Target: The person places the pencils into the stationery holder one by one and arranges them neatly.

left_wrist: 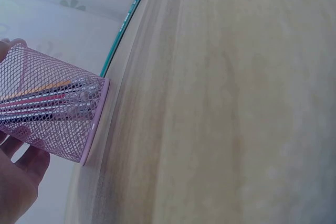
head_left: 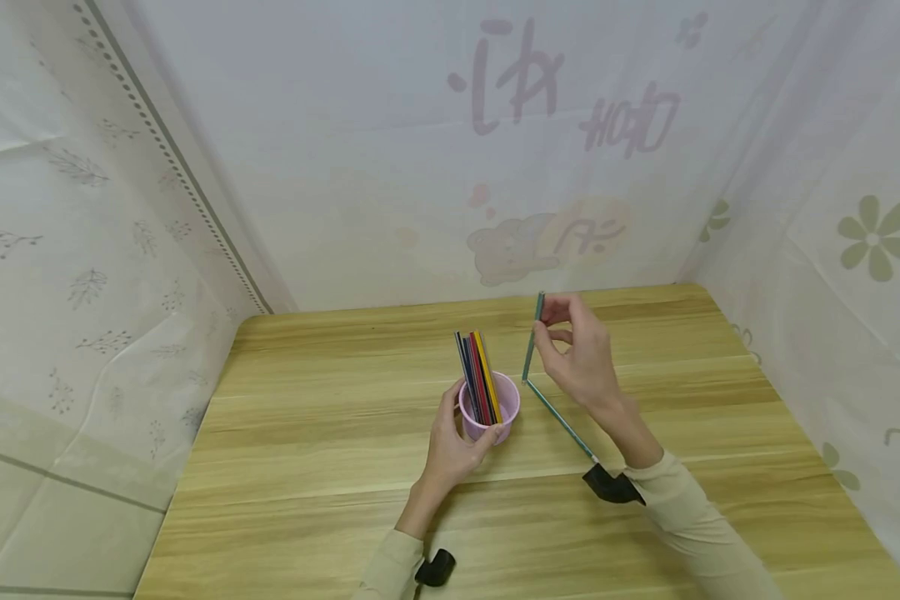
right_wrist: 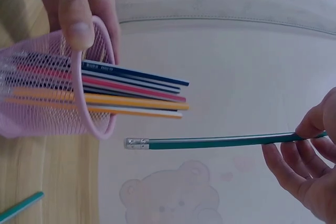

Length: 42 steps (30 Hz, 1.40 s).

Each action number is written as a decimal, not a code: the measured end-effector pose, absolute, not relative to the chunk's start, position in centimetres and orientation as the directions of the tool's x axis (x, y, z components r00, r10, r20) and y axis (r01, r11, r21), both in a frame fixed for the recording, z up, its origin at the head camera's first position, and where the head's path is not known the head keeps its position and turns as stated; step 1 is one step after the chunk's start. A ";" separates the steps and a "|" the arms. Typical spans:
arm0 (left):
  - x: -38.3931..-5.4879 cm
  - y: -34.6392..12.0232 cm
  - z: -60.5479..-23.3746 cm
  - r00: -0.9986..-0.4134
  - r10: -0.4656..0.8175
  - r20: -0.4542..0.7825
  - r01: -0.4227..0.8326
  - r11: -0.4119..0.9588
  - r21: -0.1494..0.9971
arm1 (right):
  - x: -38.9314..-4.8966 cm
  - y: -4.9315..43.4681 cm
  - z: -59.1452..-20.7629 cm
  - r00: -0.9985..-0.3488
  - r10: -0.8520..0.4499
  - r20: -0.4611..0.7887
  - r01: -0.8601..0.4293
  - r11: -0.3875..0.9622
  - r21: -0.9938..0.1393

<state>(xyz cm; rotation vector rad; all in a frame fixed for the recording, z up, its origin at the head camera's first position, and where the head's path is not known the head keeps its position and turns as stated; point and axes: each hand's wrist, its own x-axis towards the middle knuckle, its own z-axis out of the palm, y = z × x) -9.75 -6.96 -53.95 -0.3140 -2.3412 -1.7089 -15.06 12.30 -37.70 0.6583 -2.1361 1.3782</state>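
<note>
My left hand (head_left: 450, 457) grips a pink mesh pen cup (head_left: 511, 397) round its side, thumb on the rim, above the wooden table. Several pencils (right_wrist: 136, 90) stand in the cup, dark, red and yellow, leaning to one side with their upper ends past the rim. To the right of the cup, my right hand (head_left: 583, 358) pinches a green pencil (right_wrist: 210, 142) near its upper end. That pencil points down, eraser end lowest, beside the cup. A second green pencil (head_left: 562, 422) lies slantwise on the table below my right forearm.
The wooden table (head_left: 307, 467) has patterned cloth hangings (head_left: 360, 183) behind it and on both sides. Black wrist-camera mounts (head_left: 611, 485) stick out from both cuffs.
</note>
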 end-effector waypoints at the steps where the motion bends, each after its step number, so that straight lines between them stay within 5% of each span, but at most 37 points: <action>1: -9.8 -7.0 -53.9 -0.952 0.040 0.305 0.302 0.299 0.905 | -15.0 12.1 -37.7 -0.748 -0.113 0.654 -0.646 0.350 -0.679; 19: -9.7 -7.0 -54.1 -0.944 0.057 0.324 0.327 0.278 0.903 | -14.8 8.6 -40.4 -0.750 -0.132 0.648 -0.660 0.217 -0.720; 42: -9.6 -7.1 -54.0 -0.938 0.084 0.336 0.346 0.287 0.893 | -15.0 6.7 -44.8 -0.850 -0.179 0.496 -0.527 0.322 -0.786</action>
